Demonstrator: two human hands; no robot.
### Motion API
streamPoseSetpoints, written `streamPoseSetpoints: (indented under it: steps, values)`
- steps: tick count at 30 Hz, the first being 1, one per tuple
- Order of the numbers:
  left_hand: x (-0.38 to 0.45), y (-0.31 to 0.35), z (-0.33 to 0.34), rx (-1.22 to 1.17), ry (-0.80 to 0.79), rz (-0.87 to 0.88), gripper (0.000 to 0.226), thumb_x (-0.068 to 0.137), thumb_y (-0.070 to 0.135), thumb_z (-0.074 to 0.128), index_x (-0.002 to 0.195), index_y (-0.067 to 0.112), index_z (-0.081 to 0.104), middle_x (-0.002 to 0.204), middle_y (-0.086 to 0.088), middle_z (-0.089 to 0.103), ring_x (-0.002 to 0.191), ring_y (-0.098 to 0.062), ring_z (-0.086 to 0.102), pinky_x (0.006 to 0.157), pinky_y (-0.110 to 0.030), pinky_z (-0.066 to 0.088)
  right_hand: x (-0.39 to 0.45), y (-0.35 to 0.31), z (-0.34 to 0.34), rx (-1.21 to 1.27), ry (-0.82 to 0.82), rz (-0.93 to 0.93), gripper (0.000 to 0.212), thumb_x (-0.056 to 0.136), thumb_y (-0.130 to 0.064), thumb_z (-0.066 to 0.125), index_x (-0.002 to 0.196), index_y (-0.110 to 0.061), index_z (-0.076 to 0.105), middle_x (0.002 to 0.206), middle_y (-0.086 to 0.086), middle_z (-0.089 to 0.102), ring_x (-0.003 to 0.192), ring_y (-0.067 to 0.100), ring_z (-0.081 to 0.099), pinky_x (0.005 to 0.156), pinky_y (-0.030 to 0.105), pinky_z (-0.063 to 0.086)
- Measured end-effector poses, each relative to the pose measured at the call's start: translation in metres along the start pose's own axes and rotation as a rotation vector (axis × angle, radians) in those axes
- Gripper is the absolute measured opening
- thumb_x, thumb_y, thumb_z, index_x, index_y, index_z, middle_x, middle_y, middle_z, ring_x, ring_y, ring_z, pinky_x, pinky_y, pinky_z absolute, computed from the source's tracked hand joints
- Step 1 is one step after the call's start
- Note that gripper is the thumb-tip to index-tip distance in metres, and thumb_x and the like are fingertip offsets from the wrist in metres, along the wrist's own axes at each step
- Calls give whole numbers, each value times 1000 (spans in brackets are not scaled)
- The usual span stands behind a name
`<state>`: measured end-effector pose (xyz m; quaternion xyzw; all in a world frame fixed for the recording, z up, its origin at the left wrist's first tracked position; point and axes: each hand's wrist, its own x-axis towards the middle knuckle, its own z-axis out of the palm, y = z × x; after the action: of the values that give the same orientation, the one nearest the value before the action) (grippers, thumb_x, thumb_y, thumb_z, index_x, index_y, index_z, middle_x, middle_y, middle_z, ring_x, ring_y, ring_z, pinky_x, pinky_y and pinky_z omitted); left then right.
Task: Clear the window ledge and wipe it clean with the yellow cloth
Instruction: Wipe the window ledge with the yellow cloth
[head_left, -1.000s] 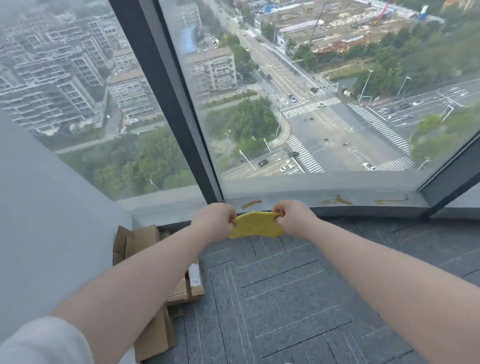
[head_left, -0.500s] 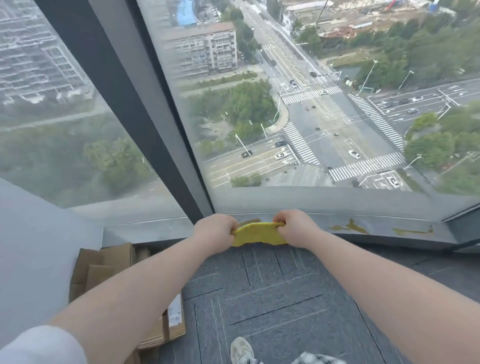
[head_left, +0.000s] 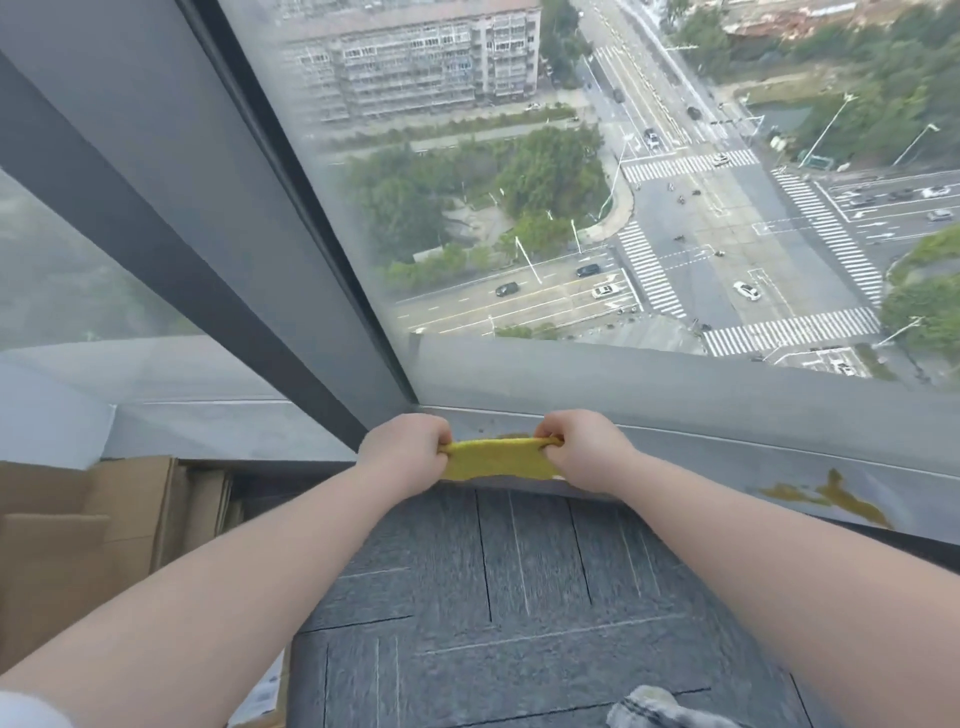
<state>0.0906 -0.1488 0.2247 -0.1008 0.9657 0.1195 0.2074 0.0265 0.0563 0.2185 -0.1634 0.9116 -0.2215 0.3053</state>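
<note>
The yellow cloth (head_left: 498, 459) is stretched between both hands over the front edge of the grey window ledge (head_left: 727, 462). My left hand (head_left: 402, 454) grips its left end with curled fingers. My right hand (head_left: 579, 449) pinches its right end. A small yellowish-brown smear (head_left: 511, 435) shows on the ledge just behind the cloth. A bigger stain (head_left: 831, 499) of the same colour lies on the ledge to the right.
A thick dark window post (head_left: 249, 249) meets the ledge just left of my hands. Flattened cardboard boxes (head_left: 88, 535) lie on the floor at the left. Grey carpet tiles (head_left: 493, 597) cover the floor below. A shoe tip (head_left: 649, 712) shows at the bottom edge.
I have come closer to the window and the view tilts further down. Both hands, still holding the cloth, now reach the ledge's front edge.
</note>
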Motion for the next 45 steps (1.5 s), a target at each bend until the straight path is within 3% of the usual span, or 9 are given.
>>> streamPoseSetpoints:
  steps: [16, 23, 28, 31, 36, 39, 41, 43, 45]
  values:
    - [137, -64, 110, 16, 433, -2, 25, 91, 16, 47, 99, 21, 70, 99, -3, 66, 95, -28, 60, 65, -31, 44, 159, 42, 74, -98, 320, -251, 35, 92, -13, 44, 117, -26, 65, 118, 1, 65, 111, 26, 57, 83, 30, 44]
    - [119, -84, 170, 232, 70, -45, 34, 87, 12, 47, 112, 27, 64, 115, -1, 63, 105, -27, 60, 70, -31, 44, 154, 72, 138, -558, -185, -297, 40, 87, -29, 51, 126, -34, 58, 131, -5, 58, 130, 19, 46, 108, 34, 35]
    - [96, -92, 168, 100, 124, -34, 27, 90, 18, 40, 103, 17, 64, 107, -4, 64, 100, -30, 60, 72, -35, 49, 164, 53, 164, -531, -9, -440, 45, 98, -37, 38, 140, -20, 44, 150, 2, 41, 144, 21, 26, 115, 39, 30]
    - [82, -100, 160, 72, 203, -65, 27, 94, 19, 38, 106, 13, 62, 105, -6, 64, 99, -30, 59, 76, -37, 49, 170, 32, 189, -542, -69, -409, 59, 101, -48, 26, 153, -24, 15, 163, 2, 7, 151, 22, 0, 121, 46, 9]
    - [58, -117, 159, 60, 270, -100, 21, 95, 16, 36, 92, 9, 56, 92, -8, 60, 89, -31, 57, 71, -37, 46, 179, 15, 236, -539, -103, -367, 63, 96, -60, 15, 153, -36, -2, 162, -3, -12, 149, 22, -15, 116, 59, -9]
    - [51, -118, 168, 61, 186, -125, 20, 93, 13, 37, 101, 9, 54, 105, -7, 59, 101, -31, 57, 79, -39, 47, 177, 23, 238, -567, -58, -388, 64, 96, -60, 15, 152, -37, -6, 162, -5, -14, 149, 18, -16, 116, 56, -12]
    - [52, -112, 178, 49, 87, -121, 30, 95, 14, 36, 121, 10, 51, 131, -6, 52, 122, -29, 50, 94, -40, 45, 174, 33, 231, -575, -42, -381, 65, 96, -61, 15, 152, -37, -8, 162, -6, -14, 149, 17, -15, 117, 54, -11]
    - [54, -102, 186, 50, -8, -83, 48, 99, 17, 34, 146, 12, 30, 156, -3, 27, 143, -21, 29, 112, -38, 32, 167, 43, 221, -570, -46, -348, 65, 96, -62, 14, 152, -37, -8, 161, -7, -14, 149, 16, -14, 118, 52, -9]
    - [61, -86, 191, 86, -69, -10, 57, 101, 20, 33, 153, 13, 10, 162, -2, 6, 148, -16, 10, 119, -35, 19, 157, 60, 207, -554, -47, -291, 66, 96, -62, 15, 152, -37, -9, 161, -8, -15, 149, 15, -13, 119, 50, -7]
